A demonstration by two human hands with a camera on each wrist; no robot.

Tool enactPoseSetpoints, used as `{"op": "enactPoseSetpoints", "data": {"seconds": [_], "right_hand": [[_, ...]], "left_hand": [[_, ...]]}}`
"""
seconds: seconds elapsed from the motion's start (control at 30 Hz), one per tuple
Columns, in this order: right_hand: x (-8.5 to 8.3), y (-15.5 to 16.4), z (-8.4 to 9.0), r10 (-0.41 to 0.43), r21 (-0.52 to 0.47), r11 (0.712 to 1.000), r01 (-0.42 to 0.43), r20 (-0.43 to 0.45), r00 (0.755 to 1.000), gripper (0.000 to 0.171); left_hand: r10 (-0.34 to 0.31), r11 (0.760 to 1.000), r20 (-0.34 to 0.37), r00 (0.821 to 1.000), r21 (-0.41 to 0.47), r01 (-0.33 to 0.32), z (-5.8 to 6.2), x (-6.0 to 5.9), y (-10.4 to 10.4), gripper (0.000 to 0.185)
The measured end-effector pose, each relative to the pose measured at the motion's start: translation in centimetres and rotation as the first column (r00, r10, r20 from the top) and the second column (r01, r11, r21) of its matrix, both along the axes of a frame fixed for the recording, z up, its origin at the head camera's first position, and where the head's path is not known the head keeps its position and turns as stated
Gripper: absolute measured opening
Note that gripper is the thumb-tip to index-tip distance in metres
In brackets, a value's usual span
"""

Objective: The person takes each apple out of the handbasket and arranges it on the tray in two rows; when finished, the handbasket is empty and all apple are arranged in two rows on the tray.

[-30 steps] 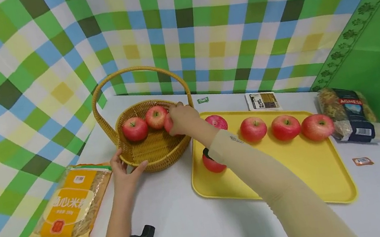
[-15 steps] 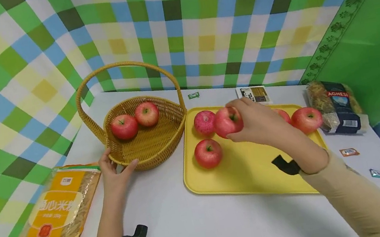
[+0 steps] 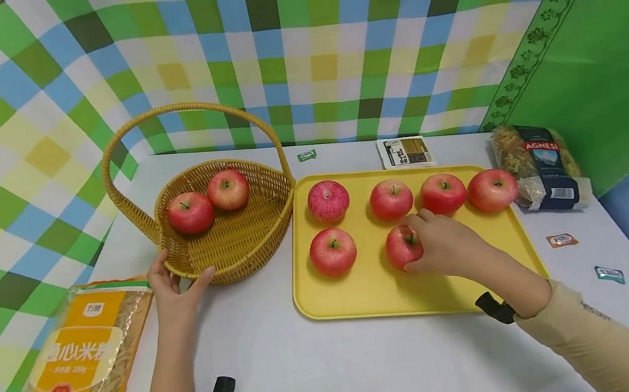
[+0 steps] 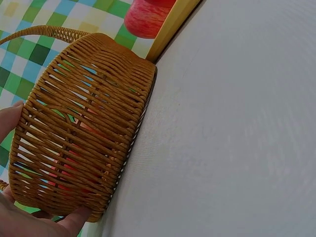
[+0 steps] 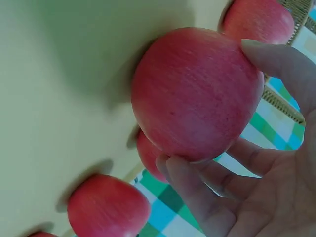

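My right hand [image 3: 450, 245] grips a red apple [image 3: 400, 249] between thumb and fingertips, low over the front middle of the yellow tray [image 3: 360, 297]. In the right wrist view, the apple [image 5: 195, 94] has a shadow beside it; whether it touches the tray I cannot tell. Several other apples rest on the tray, one [image 3: 332, 252] left of the held one, the others in a row behind. My left hand [image 3: 174, 301] holds the near left end of the wicker basket [image 3: 230, 241], thumb and fingers spread against its side [image 4: 84, 128]. Two apples [image 3: 190, 213] lie inside the basket.
A yellow pasta bag [image 3: 78, 353] lies left of the basket. Behind the tray are a small white-and-brown packet [image 3: 406, 152] and a green sachet [image 3: 306, 155]. An Agnesi pasta bag [image 3: 542, 165] and two small sachets [image 3: 562, 240] lie to the right.
My right hand has carried an apple out of the basket, rightward over the tray, and down to its front middle. The left hand keeps its hold on the basket. The head view has shifted slightly.
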State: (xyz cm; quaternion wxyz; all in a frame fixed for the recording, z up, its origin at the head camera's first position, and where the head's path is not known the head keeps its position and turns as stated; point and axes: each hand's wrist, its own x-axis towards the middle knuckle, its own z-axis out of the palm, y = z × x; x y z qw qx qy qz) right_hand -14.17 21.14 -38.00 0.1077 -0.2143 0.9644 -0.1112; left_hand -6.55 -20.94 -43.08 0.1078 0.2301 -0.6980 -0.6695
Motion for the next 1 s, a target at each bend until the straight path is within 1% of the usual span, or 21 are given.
{"op": "enactPoseSetpoints", "data": {"seconds": [0.07,0.13,0.2,0.27,0.33,0.4,0.47,0.53,0.63,0.7,0.77,0.83,1.0], "right_hand": [[0.0,-0.4,0.6,0.006,0.015,1.000,-0.006,-0.014,1.000,0.069],[-0.1,-0.8,1.7,-0.001,0.001,1.000,0.001,-0.032,0.999,0.076],[-0.3,-1.4,3.3,-0.009,-0.040,0.999,0.007,-0.057,0.998,0.082],[-0.6,-2.6,4.9,-0.018,-0.108,0.994,0.009,-0.085,0.996,0.085],[-1.1,-4.4,6.3,-0.001,-0.180,0.983,-0.019,-0.110,0.994,0.081],[-1.6,-6.7,7.5,0.034,-0.236,0.970,-0.061,-0.120,0.992,0.079],[-2.4,-9.3,8.2,0.075,-0.288,0.952,-0.106,-0.117,0.990,0.077],[-3.4,-12.1,8.7,0.113,-0.342,0.930,-0.138,-0.090,0.989,0.077],[-5.4,-16.4,8.5,0.137,-0.425,0.894,-0.143,-0.045,0.990,0.076],[-6.7,-19.0,7.8,0.135,-0.474,0.872,-0.120,-0.003,0.991,0.075],[-7.9,-21.4,6.7,0.121,-0.505,0.859,-0.085,0.039,0.992,0.075],[-8.8,-23.4,5.4,0.103,-0.508,0.860,-0.044,0.088,0.991,0.076],[-10.3,-27.0,2.5,0.044,-0.441,0.897,0.022,0.138,0.989,0.079]], "left_hand": [[0.003,1.000,-0.001,1.000,0.005,-0.003,0.0,0.1,-0.1,0.089],[0.001,1.000,-0.002,1.000,0.007,-0.001,-0.1,0.1,-0.1,0.089],[-0.004,1.000,-0.006,1.000,0.007,0.004,-0.1,0.1,-0.1,0.089],[-0.008,1.000,-0.011,1.000,0.004,0.008,-0.2,0.1,-0.1,0.090],[-0.007,1.000,-0.012,1.000,0.004,0.007,-0.3,0.1,0.0,0.090],[-0.005,1.000,-0.015,1.000,0.010,0.005,-0.3,0.1,0.1,0.090],[-0.008,1.000,-0.016,1.000,0.016,0.008,-0.4,0.1,0.1,0.090],[-0.014,1.000,-0.015,1.000,0.014,0.014,-0.4,0.1,0.1,0.090],[-0.023,1.000,-0.022,0.999,0.009,0.024,-0.4,0.1,0.1,0.090],[-0.025,1.000,-0.025,0.999,0.008,0.025,-0.4,0.1,0.0,0.090],[-0.024,1.000,-0.028,0.999,0.007,0.024,-0.4,0.1,0.0,0.089],[-0.024,1.000,-0.032,0.999,0.006,0.024,-0.4,0.1,0.0,0.090],[-0.026,1.000,-0.033,0.999,-0.012,0.026,-0.5,0.1,-0.2,0.090]]}}
